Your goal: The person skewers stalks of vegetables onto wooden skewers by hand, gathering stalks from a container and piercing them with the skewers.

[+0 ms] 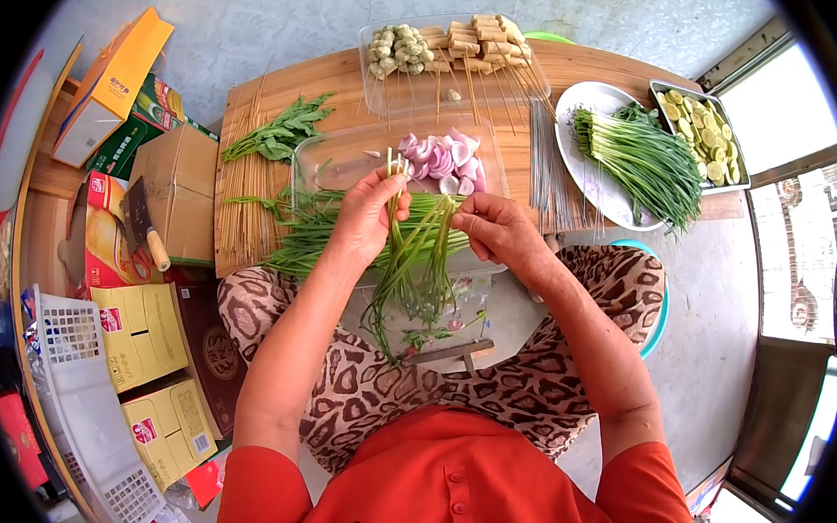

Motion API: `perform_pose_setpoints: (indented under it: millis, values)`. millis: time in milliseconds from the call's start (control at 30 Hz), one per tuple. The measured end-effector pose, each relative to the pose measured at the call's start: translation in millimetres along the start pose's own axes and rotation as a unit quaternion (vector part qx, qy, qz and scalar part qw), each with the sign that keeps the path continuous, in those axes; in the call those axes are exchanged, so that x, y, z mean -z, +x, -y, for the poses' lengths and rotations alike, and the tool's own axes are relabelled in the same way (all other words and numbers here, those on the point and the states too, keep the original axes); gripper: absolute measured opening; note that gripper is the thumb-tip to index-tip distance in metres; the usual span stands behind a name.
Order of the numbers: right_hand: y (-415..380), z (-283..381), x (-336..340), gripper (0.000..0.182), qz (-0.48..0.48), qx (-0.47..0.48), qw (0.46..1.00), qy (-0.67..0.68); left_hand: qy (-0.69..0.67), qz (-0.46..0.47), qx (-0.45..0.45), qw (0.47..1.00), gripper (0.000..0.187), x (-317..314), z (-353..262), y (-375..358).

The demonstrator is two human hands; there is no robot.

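My left hand [372, 212] is closed around the pale stem ends of some garlic chives [401, 265], whose green leaves hang down over my lap. Beside it, my right hand [498, 230] pinches the ends of more chive stalks between thumb and fingers. Behind both hands lies a pile of loose garlic chives [320, 237] at the table's near edge. Cut purple onion pieces [443, 159] sit in a clear plastic tray [334, 160] just beyond my hands. Below the hanging leaves, scraps of greens [424, 338] lie near a small wooden piece [450, 351].
Bamboo skewers [238, 186] and leafy greens [279, 129] lie left; metal skewers [557, 174] lie right. Skewered food [482, 42] fills a far tray. A white plate [574, 175] bears chives; sliced vegetables [709, 135] are beyond. A cleaver [140, 214] stands by a cardboard box [176, 187].
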State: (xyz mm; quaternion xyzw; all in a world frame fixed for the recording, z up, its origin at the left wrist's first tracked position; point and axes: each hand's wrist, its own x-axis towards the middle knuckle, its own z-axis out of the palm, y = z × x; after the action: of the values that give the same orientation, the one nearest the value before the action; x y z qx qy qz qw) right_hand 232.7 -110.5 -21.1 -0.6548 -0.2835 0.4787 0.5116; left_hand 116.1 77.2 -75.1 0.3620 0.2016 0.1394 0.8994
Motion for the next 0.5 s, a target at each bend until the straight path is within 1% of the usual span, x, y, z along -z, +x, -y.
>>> perform_pose_setpoints:
  millis: [133,500]
  values:
    - [0.1,0.1,0.2,0.017,-0.007,-0.002,1.0,-0.014,0.012,-0.004,0.001,1.0,0.009,-1.7,-0.7,-0.8]
    - [0.7,0.4,-0.1,0.018,-0.013,-0.006,1.0,-0.001,0.032,-0.001,-0.012,0.999,0.009,-3.8,-0.8,-1.2]
